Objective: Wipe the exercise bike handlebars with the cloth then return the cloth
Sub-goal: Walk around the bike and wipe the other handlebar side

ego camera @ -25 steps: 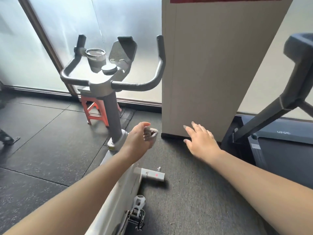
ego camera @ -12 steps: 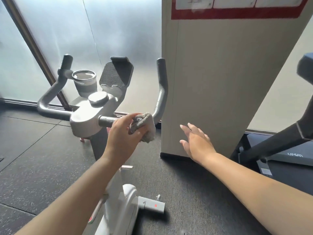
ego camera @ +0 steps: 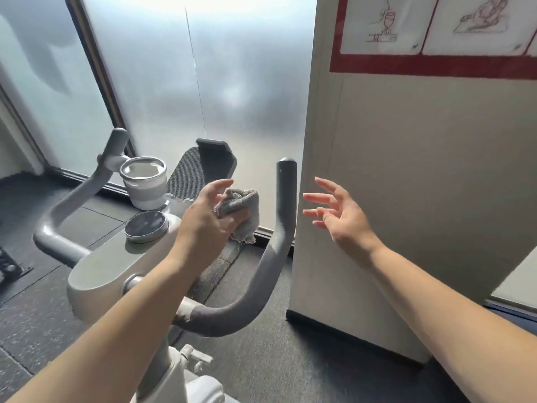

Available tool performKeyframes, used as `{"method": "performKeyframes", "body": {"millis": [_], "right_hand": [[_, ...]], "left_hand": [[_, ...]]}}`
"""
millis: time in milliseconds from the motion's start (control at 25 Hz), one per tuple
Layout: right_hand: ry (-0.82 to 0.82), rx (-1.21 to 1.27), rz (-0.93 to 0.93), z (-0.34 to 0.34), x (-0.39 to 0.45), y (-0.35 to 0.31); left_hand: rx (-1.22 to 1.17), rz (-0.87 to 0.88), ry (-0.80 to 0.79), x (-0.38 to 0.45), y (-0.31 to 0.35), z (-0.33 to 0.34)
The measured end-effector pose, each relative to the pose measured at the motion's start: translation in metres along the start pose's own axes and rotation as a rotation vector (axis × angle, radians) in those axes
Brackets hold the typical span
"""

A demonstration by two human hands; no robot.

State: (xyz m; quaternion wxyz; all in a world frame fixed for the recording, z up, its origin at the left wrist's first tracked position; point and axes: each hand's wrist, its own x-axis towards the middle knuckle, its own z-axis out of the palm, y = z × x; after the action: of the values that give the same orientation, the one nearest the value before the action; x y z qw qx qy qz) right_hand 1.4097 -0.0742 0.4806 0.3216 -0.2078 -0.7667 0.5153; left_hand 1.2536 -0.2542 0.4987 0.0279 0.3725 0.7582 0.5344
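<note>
The exercise bike's grey handlebars fill the lower middle: the right bar (ego camera: 283,216) curves up to an upright tip, the left bar (ego camera: 72,199) rises at the left. My left hand (ego camera: 205,219) grips a bunched grey cloth (ego camera: 242,209) in the air between the console and the right bar's upright, a short way left of that bar and not touching it. My right hand (ego camera: 340,212) hovers to the right of the bar's upright with fingers spread and holds nothing.
A cup holder (ego camera: 143,183), a round knob (ego camera: 146,226) and a dark tablet rest (ego camera: 203,167) sit on the bike's console. A beige pillar (ego camera: 406,184) with a red-framed poster stands close to the right bar. Frosted glass is behind; dark rubber flooring lies below.
Both hands have risen. The left hand brought the cloth up from the right bar's lower horizontal part to beside its upright. The right hand lifted and spread its fingers. The view moved closer over the console.
</note>
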Motion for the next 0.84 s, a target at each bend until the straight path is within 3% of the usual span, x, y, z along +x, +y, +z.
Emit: {"method": "performKeyframes", "body": {"millis": [160, 280, 480, 720, 840], "right_hand": [[-0.145, 0.122, -0.044, -0.003, 0.034, -0.013], [-0.171, 0.167, -0.044, 0.001, 0.046, -0.019], [-0.149, 0.186, -0.041, 0.004, 0.044, -0.019], [-0.096, 0.219, -0.004, 0.011, 0.045, -0.017], [-0.067, 0.228, -0.004, 0.015, 0.044, -0.018]], "left_hand": [[-0.283, -0.081, 0.047, 0.027, 0.01, 0.008], [-0.356, 0.025, 0.134, 0.049, 0.032, 0.019], [0.137, 0.417, 0.206, 0.06, 0.035, 0.041], [0.231, 0.465, -0.041, 0.02, 0.018, 0.027], [0.195, 0.439, 0.078, 0.035, 0.033, 0.018]]}}
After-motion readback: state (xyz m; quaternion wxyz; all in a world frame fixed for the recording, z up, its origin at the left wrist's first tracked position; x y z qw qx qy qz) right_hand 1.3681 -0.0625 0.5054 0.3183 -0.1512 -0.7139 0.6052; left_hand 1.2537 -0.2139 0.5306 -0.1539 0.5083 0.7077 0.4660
